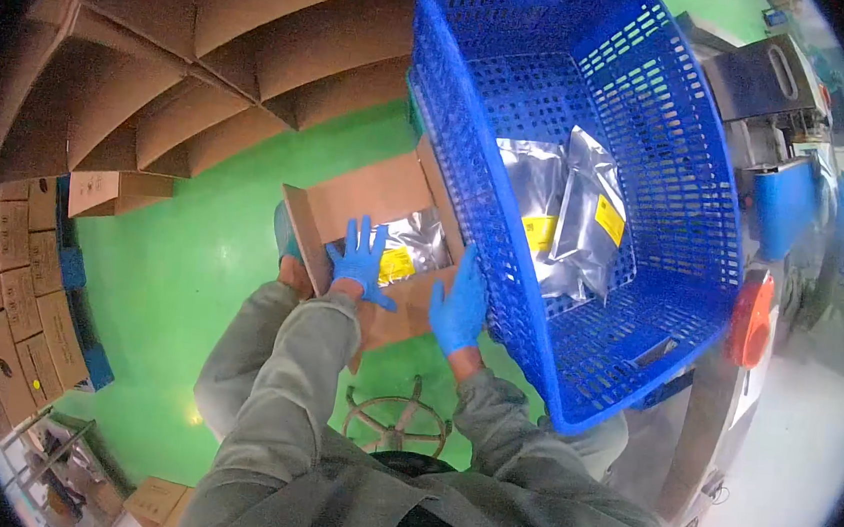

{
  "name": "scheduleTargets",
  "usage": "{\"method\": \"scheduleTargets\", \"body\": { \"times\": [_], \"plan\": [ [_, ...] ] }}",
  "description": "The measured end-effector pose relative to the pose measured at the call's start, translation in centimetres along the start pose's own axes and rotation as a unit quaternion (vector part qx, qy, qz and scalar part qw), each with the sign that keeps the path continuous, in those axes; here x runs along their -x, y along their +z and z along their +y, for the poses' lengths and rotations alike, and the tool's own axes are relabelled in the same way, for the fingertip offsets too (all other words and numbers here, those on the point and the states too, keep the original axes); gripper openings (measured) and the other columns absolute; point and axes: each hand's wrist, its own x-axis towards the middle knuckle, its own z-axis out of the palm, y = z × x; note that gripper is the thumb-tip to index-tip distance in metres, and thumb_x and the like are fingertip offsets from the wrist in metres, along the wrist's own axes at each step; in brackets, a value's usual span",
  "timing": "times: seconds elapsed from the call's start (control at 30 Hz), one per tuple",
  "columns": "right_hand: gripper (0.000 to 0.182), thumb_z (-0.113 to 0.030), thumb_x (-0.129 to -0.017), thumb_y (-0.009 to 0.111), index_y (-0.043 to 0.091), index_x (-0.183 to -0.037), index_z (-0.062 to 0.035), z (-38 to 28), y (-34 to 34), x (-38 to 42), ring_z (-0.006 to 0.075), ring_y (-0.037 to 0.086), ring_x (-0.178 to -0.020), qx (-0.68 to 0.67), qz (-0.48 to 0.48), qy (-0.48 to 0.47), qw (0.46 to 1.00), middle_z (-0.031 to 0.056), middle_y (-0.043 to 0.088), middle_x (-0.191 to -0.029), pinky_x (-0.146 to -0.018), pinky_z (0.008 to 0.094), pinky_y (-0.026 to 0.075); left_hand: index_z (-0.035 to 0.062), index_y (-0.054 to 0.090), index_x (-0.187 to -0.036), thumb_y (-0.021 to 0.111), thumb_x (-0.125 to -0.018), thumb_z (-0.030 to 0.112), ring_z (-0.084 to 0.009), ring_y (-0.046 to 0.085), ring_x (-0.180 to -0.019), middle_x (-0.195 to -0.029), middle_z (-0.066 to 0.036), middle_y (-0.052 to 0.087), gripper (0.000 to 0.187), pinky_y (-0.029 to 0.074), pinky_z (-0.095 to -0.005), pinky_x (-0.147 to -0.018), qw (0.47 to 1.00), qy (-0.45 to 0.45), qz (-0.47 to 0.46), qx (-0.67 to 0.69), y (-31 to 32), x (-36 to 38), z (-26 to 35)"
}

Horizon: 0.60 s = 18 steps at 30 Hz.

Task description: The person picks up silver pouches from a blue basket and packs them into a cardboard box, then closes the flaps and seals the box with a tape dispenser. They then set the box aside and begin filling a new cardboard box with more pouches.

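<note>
An open cardboard box (358, 188) stands in front of me with its flaps folded out. Inside it lies a silver foil pouch (429, 244) with a yellow label. My left hand (358, 261), in a blue glove, spreads its fingers over the pouch's left part; contact is hard to judge. My right hand (460, 309), also gloved, is held flat with fingers stretched out, at the box's right flap and close to the crate wall. To the right is a blue plastic crate (524, 303) holding several silver pouches (587, 218) with yellow labels.
Large cardboard dividers (211, 34) fill the upper left. Stacked cartons (17, 298) are at the far left, and another carton (158, 506) is at the lower left. A wheeled stool base (398, 424) is below the box. An orange tape dispenser (750, 320) lies right of the crate.
</note>
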Motion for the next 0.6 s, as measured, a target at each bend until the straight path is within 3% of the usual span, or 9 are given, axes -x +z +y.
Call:
{"method": "scheduleTargets", "body": {
  "times": [0.03,0.1,0.2,0.23,0.3,0.37,0.47,0.53,0.6],
  "plan": [
    [0.069,-0.021,-0.089,0.055,0.026,-0.145,0.0065,0.1,-0.3,-0.4,0.0426,0.038,-0.132,0.001,0.000,0.000,1.000,0.0289,0.036,-0.145,-0.109,0.0442,0.033,0.0159,0.003,-0.154,0.085,-0.028,0.069,-0.0409,-0.006,-0.146,-0.159,-0.018,-0.005,0.159,0.013,-0.0807,-0.099,1.000,0.006,0.014,0.000,0.4,0.0,0.0],
    [0.066,-0.021,-0.087,0.059,0.034,-0.143,0.0021,0.0,-0.8,-1.1,0.0438,0.035,-0.133,-0.055,-0.178,0.095,0.978,0.0251,0.034,-0.147,-0.098,0.0514,0.043,0.0149,0.005,-0.154,0.085,-0.028,0.069,-0.0417,-0.005,-0.146,-0.159,-0.020,-0.003,0.159,0.014,-0.0802,-0.100,1.000,0.012,0.022,-0.006,1.0,0.3,-0.7],
    [0.067,-0.022,-0.087,0.062,0.032,-0.141,0.0046,-0.2,-0.4,-0.5,0.0411,0.036,-0.135,-0.084,-0.314,0.082,0.942,0.0298,0.037,-0.141,-0.101,0.0455,0.043,0.0130,0.010,-0.154,0.083,-0.022,0.071,-0.0439,0.000,-0.145,-0.159,-0.022,-0.001,0.161,0.016,-0.0794,-0.099,0.997,0.033,0.074,-0.018,0.5,0.7,-0.2],
    [0.067,-0.022,-0.087,0.062,0.032,-0.141,0.0046,-0.2,1.9,0.4,0.0411,0.036,-0.135,-0.088,-0.311,0.082,0.943,0.0298,0.037,-0.141,-0.101,0.0455,0.043,0.0127,0.013,-0.153,0.083,-0.032,0.070,-0.0433,0.005,-0.145,-0.158,-0.022,0.005,0.151,0.020,-0.0761,-0.100,0.997,0.017,0.059,-0.051,-0.7,1.2,0.7],
    [0.068,-0.024,-0.087,0.063,0.033,-0.141,0.0043,-0.2,8.6,2.5,0.0414,0.032,-0.137,0.103,-0.280,-0.093,0.950,0.0295,0.030,-0.146,-0.103,0.0466,0.043,0.0125,0.015,-0.152,0.083,-0.041,0.068,-0.0426,0.010,-0.145,-0.157,-0.023,0.012,0.142,0.024,-0.0728,-0.101,0.995,-0.001,0.045,-0.092,-0.7,1.3,0.4],
    [0.068,-0.024,-0.086,0.064,0.033,-0.140,0.0046,-1.5,8.4,1.7,0.0419,0.031,-0.137,0.085,-0.292,-0.065,0.950,0.0290,0.027,-0.147,-0.104,0.0464,0.042,0.0047,0.021,-0.148,0.082,-0.066,0.048,-0.0373,0.020,-0.143,-0.152,-0.027,0.019,0.111,0.033,-0.0640,-0.102,0.979,0.063,0.179,-0.076,1.9,0.5,-3.1],
    [0.064,-0.021,-0.086,0.062,0.036,-0.139,0.0023,0.7,8.7,2.4,0.0437,0.032,-0.136,0.010,-0.287,-0.070,0.955,0.0252,0.027,-0.149,-0.104,0.0479,0.042,0.0039,0.026,-0.146,0.071,-0.082,0.027,-0.0335,0.027,-0.140,-0.147,-0.024,0.029,0.082,0.036,-0.0521,-0.106,0.945,-0.037,0.317,0.066,-3.4,6.8,-4.7],
    [0.061,-0.018,-0.086,0.060,0.038,-0.140,-0.0004,4.0,10.1,3.0,0.0451,0.035,-0.134,-0.043,-0.248,-0.095,0.963,0.0220,0.029,-0.150,-0.103,0.0497,0.043,0.0025,0.021,-0.149,0.062,-0.088,0.026,-0.0350,0.023,-0.142,-0.151,-0.024,0.023,0.077,0.026,-0.0496,-0.112,0.836,-0.060,0.394,0.378,-1.0,4.8,-3.8],
    [0.062,-0.019,-0.088,0.062,0.035,-0.138,0.0047,5.8,13.6,3.0,0.0421,0.032,-0.137,0.060,-0.251,-0.215,0.942,0.0264,0.032,-0.147,-0.107,0.0428,0.040,0.0012,0.015,-0.151,0.054,-0.094,0.025,-0.0365,0.018,-0.143,-0.155,-0.023,0.017,0.073,0.016,-0.0471,-0.117,0.645,-0.071,0.388,0.654,1.6,0.8,-1.9]
  ]
}}
